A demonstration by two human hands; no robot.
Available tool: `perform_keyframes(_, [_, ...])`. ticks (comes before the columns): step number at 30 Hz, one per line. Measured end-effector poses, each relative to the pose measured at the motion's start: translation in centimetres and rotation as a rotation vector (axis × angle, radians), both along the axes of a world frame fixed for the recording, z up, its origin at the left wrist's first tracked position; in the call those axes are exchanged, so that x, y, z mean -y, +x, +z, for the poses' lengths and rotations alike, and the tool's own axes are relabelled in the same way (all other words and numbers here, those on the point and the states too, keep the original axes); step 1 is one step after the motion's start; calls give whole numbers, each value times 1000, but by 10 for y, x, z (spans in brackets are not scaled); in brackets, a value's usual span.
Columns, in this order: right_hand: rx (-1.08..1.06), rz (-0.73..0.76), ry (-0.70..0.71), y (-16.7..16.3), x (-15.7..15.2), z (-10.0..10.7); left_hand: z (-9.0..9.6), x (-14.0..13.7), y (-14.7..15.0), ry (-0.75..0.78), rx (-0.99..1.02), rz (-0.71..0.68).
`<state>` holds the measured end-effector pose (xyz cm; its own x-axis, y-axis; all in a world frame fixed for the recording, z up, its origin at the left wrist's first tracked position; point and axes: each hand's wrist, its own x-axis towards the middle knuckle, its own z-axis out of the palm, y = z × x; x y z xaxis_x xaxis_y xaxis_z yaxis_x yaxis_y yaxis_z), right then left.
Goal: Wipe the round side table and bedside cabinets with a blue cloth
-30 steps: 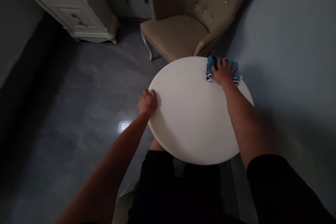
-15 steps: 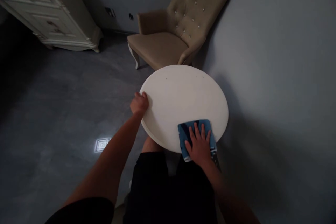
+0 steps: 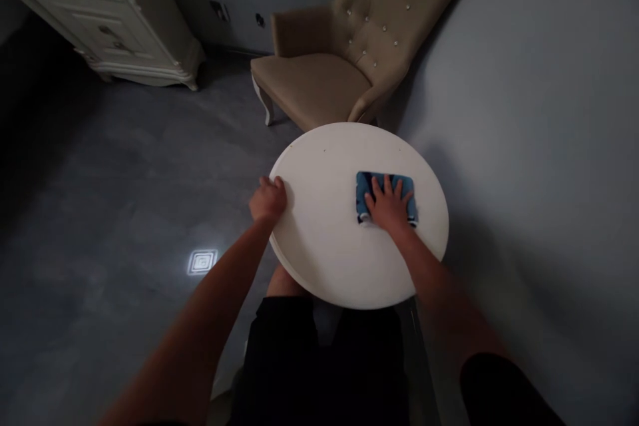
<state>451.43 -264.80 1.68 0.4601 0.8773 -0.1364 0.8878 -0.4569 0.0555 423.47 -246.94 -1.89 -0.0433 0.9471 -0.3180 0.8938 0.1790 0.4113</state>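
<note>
A round white table (image 3: 329,246) stands in front of my legs, with a few tiny dark specks near its far edge. My left hand (image 3: 268,200) grips the table's left rim, its fingers curled over the edge. On the right half of the tabletop lies a folded blue cloth (image 3: 366,194) with dark patches and white edging. My right hand (image 3: 389,205) presses flat on this cloth, fingers spread, with the palm covering part of it.
Just beyond the table is a brown tufted armchair (image 3: 319,83). A pale carved cabinet (image 3: 150,33) stands at the upper left. A grey wall (image 3: 544,146) rises close on the right. A bright square pattern (image 3: 202,261) shows on the dark floor.
My right hand has slid the cloth away from me across the tabletop, from the near edge toward the middle right. My left hand stays on the rim. The view has shifted slightly.
</note>
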Motion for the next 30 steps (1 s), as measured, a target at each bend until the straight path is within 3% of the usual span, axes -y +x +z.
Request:
perform_keyframes(6, [-52,89,39,84,-137,-4,-5,-4,4,-25,-34,13])
perform_keyframes(9, [-78,14,25,101,-174,-7,-7,-5,4,-29,-46,26])
perform_keyframes(11, [-92,-10,32,101,-179,-7,-8,-5,3,-24,-48,25])
perform_keyframes(14, [-87,12,41,84,-157,-7,-8,-5,3,-16,-43,13])
perform_keyframes(17, [-40,26,19,48,-110,-8,-6,-3,2,-13,-34,2])
perform_keyframes(21, [-48,-129,-10,-8,-37,-7,-2,2,0,4,-18,-9])
perform_keyframes(25, [-162,-246,-85,-41,32,9,2,5,-3,5,6,-8])
perform_keyframes(27, [-188,-187,-76,-44,61,21,2,6,-5,11,27,-7])
perform_keyframes(30, [-113,45,-20,-33,91,36,1,7,-6,19,55,-11])
